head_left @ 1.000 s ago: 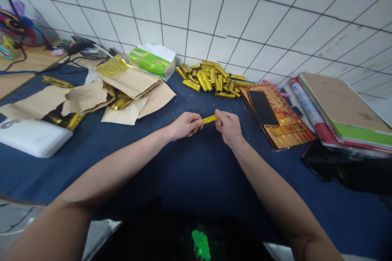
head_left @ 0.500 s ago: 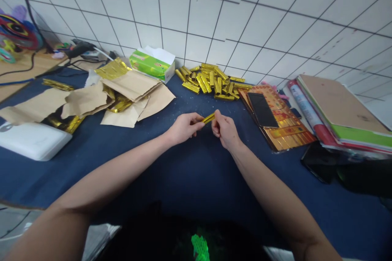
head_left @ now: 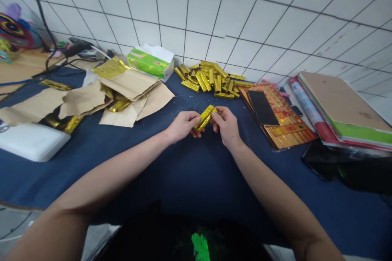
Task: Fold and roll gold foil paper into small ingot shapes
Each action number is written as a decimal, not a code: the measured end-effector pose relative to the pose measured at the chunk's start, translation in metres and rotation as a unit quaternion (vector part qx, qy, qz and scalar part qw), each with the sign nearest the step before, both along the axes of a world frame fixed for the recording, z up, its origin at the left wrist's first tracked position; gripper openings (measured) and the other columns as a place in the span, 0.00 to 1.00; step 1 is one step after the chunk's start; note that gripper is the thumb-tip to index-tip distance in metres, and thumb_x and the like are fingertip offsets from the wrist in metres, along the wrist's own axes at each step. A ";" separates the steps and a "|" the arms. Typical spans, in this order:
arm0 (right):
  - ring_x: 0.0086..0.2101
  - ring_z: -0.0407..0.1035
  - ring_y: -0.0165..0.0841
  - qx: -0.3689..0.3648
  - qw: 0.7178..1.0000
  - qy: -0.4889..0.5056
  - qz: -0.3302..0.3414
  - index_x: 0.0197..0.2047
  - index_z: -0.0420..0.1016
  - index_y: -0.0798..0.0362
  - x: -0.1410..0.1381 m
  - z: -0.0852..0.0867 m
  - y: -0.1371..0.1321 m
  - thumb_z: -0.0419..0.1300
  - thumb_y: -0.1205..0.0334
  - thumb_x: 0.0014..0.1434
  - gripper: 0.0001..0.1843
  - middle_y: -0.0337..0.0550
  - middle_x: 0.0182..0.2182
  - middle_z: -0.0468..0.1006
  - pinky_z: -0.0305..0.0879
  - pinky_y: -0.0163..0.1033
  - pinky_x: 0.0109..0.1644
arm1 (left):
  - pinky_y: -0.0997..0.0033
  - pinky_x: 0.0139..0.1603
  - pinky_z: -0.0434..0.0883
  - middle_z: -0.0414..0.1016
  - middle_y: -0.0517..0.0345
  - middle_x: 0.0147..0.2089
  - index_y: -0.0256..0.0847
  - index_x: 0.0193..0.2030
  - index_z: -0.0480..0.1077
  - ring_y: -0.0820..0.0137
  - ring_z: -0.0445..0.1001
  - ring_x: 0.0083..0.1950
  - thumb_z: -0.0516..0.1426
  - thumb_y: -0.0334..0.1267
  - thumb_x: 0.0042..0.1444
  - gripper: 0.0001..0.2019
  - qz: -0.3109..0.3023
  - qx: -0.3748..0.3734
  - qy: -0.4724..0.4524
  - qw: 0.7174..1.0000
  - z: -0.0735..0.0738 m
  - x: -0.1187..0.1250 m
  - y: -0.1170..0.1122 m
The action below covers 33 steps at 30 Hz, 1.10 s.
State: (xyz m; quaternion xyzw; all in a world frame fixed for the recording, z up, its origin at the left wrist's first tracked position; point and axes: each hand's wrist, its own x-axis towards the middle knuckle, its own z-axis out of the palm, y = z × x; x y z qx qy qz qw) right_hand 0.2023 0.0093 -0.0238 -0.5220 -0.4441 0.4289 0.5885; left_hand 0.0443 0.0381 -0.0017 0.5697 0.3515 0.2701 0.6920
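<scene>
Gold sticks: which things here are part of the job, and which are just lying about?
Part of the job:
gold foil sticks between the left hand and right hand
pile of gold foil sticks
torn brown paper

Just lying about:
green tissue box
black phone
stacked notebooks

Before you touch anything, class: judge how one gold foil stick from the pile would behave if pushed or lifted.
A gold foil stick will probably roll when pushed, since it looks long and rounded. It is likely light and easily dented, as the thin foil shows creases. The pile may shift readily, because the sticks lie heaped at angles.
</scene>
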 end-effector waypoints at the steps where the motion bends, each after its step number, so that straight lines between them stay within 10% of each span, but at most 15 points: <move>1: 0.12 0.57 0.21 0.013 1.000 -0.001 -0.004 0.37 0.67 0.52 0.000 0.000 0.000 0.62 0.58 0.50 0.12 0.29 0.18 0.69 0.51 0.28 0.13 | 0.80 0.19 0.67 0.72 0.58 0.23 0.33 0.29 0.64 0.76 0.72 0.19 0.48 0.31 0.58 0.08 0.000 -0.007 -0.003 1.000 0.000 0.000 0.000; 11: 0.14 0.60 0.21 0.007 0.995 0.083 0.058 0.29 0.69 0.53 0.004 0.012 0.000 0.63 0.62 0.47 0.07 0.31 0.18 0.70 0.54 0.28 0.15 | 0.77 0.23 0.68 0.75 0.51 0.28 0.33 0.37 0.65 0.72 0.75 0.24 0.46 0.36 0.60 0.10 -0.073 -0.051 -0.014 0.996 0.005 -0.005 0.001; 19: 0.12 0.58 0.21 -0.037 0.987 0.130 0.088 0.25 0.68 0.54 0.006 0.018 0.000 0.65 0.61 0.44 0.09 0.30 0.14 0.69 0.53 0.28 0.14 | 0.77 0.25 0.70 0.70 0.63 0.24 0.34 0.43 0.64 0.75 0.72 0.24 0.57 0.30 0.49 0.13 0.014 0.131 0.037 0.991 0.009 -0.002 0.001; 33: 0.14 0.61 0.23 0.028 0.998 0.029 0.048 0.28 0.63 0.52 0.004 0.013 0.001 0.66 0.56 0.46 0.15 0.30 0.17 0.69 0.57 0.29 0.16 | 0.78 0.18 0.62 0.61 0.66 0.23 0.32 0.45 0.64 0.79 0.62 0.21 0.51 0.30 0.54 0.11 0.049 0.115 -0.027 0.992 0.012 0.000 -0.004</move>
